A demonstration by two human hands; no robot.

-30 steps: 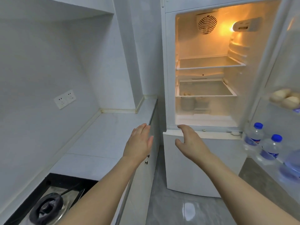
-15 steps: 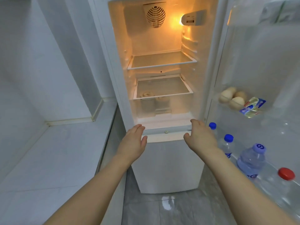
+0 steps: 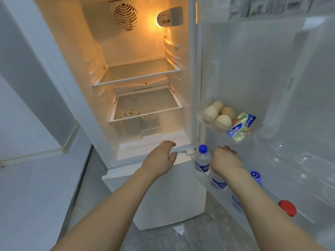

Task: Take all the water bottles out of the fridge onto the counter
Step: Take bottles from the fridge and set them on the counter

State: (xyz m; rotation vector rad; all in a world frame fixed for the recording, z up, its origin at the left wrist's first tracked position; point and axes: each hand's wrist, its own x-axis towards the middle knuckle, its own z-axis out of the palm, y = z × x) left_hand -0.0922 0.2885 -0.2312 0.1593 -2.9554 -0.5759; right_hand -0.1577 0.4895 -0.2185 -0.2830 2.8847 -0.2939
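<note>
Reaching with loosely curled, empty fingers, right hand (image 3: 224, 160) hovers just right of blue-capped water bottle (image 3: 202, 161); likely light, slick plastic — grip mid-body; left hand (image 3: 160, 158) relaxed, empty.

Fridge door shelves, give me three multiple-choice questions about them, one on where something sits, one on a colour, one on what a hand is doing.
1. Where are the eggs?
A. On the door shelf above the bottles
B. On the top glass shelf inside
C. On the counter

2. What colour is the cap of the water bottle nearest the hinge?
A. Red
B. Blue
C. Green

3. What is the left hand doing?
A. Gripping a bottle
B. Holding an egg
C. Open, holding nothing

Answers: 1 A, the eggs lie in the door tray beside the small packets. 2 B, its cap is plainly blue. 3 C, its fingers are loose in front of the fridge, while the right hand reaches over the bottle row.
</note>
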